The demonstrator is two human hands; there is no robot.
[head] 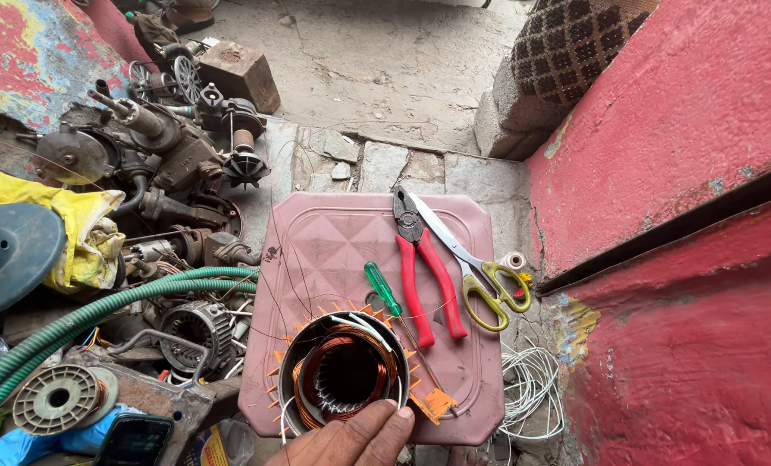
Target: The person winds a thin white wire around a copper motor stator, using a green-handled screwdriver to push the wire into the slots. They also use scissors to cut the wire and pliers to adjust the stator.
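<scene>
A motor stator (344,371) with copper windings and orange insulation-paper tips sits at the lower centre of the frame, on the near edge of a pinkish-maroon plastic stool top (316,250). One hand (355,438) enters from the bottom edge, fingers together, thumb resting on the stator's near rim; which hand it is cannot be told from this view, and no second hand shows. Just above the stator lies a green-handled screwdriver (383,289), to its right red-handled pliers (420,276) and yellow-handled scissors (476,276), with a small thread spool (513,260) near the scissor loops. Risks, as judgement: the stator sits close to the stool's near edge, so a push on the rim could tip it off; thin loose wires trail across the stool and could snag on fingers or tools and pull a coil out of its slots; the paper tips could crease under the thumb. A loose white wire bundle (530,384) lies at lower right, beside the stool. Packages and signs: a crumpled yellow bag or cloth (88,233) at middle left, a blue wrapper (23,444) at lower left beside a dark phone (134,440), an empty wire reel (58,399) near it; print, if any, is not legible.
</scene>
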